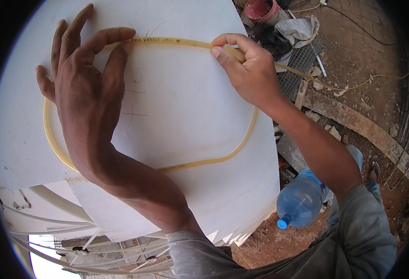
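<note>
A thin, yellowish see-through hose (176,41) lies in a rounded loop on a large white board (186,107). At the loop's far side, my left hand (86,83) pinches the hose between thumb and forefinger, its other fingers spread. My right hand (255,72) grips the same far stretch farther right, thumb and forefinger closed on it. Beyond my right hand the hose trails off the board over the ground. Pencil marks (134,113) show on the board inside the loop.
A big blue water bottle (299,202) with a blue cap stands right of the board. At the far right are a red-rimmed bucket (265,11), a pale sack (298,30), metal mesh (297,76) and rubble on brown soil. Pale curved bars (60,202) show at the lower left.
</note>
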### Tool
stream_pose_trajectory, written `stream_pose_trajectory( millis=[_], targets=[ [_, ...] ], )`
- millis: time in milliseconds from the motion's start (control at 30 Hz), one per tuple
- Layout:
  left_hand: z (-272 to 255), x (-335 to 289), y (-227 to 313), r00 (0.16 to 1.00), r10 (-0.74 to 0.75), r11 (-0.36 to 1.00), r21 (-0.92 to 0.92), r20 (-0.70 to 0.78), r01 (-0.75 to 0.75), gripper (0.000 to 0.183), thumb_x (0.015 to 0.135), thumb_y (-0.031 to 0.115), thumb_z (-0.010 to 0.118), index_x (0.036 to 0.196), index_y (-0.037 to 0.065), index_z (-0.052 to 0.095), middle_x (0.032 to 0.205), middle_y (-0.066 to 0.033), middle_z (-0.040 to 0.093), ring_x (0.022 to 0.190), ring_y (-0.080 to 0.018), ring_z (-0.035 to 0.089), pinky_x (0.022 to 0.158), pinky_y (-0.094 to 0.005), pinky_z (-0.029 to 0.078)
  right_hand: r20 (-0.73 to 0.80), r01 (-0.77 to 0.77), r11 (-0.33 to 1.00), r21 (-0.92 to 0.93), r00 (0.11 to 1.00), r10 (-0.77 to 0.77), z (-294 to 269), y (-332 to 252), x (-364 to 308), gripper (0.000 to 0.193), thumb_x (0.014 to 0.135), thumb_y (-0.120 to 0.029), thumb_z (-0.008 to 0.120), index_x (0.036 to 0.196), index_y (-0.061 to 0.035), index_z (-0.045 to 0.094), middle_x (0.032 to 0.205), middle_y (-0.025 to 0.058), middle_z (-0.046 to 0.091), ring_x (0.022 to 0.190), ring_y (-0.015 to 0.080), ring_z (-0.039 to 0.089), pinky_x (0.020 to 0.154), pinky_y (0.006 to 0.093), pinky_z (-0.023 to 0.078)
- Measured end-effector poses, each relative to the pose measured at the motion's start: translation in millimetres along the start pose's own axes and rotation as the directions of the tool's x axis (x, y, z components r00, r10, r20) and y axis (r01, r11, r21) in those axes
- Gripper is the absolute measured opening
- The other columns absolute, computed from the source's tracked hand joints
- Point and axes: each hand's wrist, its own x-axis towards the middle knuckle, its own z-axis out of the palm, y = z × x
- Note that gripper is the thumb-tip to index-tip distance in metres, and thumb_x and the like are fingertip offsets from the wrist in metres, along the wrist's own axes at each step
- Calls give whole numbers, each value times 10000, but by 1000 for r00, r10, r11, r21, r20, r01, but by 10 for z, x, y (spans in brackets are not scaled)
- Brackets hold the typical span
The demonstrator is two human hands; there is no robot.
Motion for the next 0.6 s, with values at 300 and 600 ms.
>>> stream_pose_trajectory(
  millis=[300, 600],
  targets=[
    [-9, 16, -11, 1000, 5, 1000, 26, 4, -5, 251, 932, 511, 700, 1128, 382, 790, 1602, 67, 481, 1568, -189, 282, 1294, -581, 15, -36, 72, 997, 17, 997, -72, 38, 36, 5, 194, 1007, -206, 680, 1131, -56, 688, 541, -27, 513, 482, 38, 433, 469, 266, 362],
    [41, 11, -70, 1000, 24, 998, 59, 6, -24, 265, 949, 536, 666, 1147, 401, 780, 1603, 73, 477, 1570, -190, 275, 1294, -594, 11, -52, 129, 992, -19, 990, -129, 49, 57, 6, 210, 1012, -205, 678, 1140, -39, 691, 571, -14, 573, 492, 30, 472, 465, 251, 378]
  ],
)
